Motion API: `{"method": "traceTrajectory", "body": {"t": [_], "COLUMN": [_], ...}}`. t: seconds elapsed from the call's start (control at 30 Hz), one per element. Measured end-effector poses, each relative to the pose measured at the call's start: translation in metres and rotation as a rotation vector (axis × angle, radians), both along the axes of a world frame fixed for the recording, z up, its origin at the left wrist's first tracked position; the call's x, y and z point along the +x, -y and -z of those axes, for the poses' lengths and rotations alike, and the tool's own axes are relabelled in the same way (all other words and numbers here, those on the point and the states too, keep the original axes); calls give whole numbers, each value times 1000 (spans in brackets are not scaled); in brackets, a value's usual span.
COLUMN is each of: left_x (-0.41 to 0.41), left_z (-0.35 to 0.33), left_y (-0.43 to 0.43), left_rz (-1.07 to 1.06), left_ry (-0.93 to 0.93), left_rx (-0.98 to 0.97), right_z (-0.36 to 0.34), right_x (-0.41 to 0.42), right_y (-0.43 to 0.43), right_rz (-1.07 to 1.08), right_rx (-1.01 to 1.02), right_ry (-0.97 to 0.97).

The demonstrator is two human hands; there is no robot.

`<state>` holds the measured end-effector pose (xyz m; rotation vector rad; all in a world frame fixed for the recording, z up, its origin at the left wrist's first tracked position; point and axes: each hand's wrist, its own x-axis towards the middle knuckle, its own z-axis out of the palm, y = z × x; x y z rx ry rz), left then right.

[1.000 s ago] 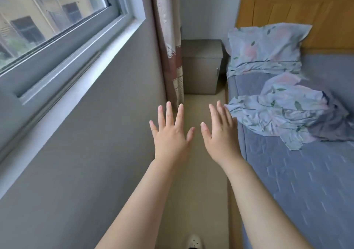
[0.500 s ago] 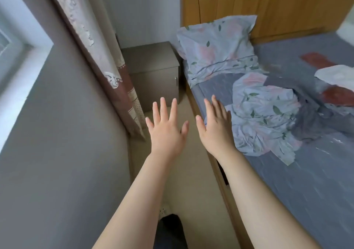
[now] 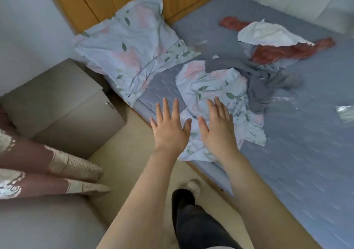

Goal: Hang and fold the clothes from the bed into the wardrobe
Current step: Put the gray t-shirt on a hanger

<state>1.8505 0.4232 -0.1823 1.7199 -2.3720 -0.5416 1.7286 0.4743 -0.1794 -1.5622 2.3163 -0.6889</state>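
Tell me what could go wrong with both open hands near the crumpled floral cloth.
The crumpled pale-blue floral cloth overlaps the dark grey garment; lifting one may drag the other. It lies at the edge of the blue-grey quilted mattress and might slip to the floor. Its print matches the floral pillow, so it may be bedding, not clothing.

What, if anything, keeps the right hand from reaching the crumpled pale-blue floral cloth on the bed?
Probably nothing, so yes: the open right hand is spread just over the crumpled pale-blue floral cloth, with nothing visible between them.
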Motion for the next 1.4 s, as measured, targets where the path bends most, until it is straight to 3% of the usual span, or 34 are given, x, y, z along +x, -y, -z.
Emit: {"method": "traceTrajectory", "body": {"t": [0.33, 0.5, 0.7, 0.83, 0.97, 1.27, 1.4], "left_x": [-108, -153, -236, -297, -330, -334, -335], "left_z": [88, 165, 262, 315, 374, 443, 452], "left_y": [164, 226, 294, 318, 324, 323, 323], "left_rz": [321, 448, 601, 698, 780, 824, 809], "left_ry": [162, 222, 324, 277, 365, 427, 417], "left_rx": [50, 142, 114, 74, 113, 9, -31], "right_z": [108, 171, 257, 309, 344, 404, 411], "right_x": [-97, -136, -194, -229, -273, -392, -424], "right_y": [139, 188, 228, 245, 249, 222, 213], "right_rz": [293, 432, 620, 732, 964, 1230, 1267], "right_rx": [135, 195, 210, 195, 113, 118, 182], "right_ry": [143, 189, 270, 304, 359, 148, 294]}}
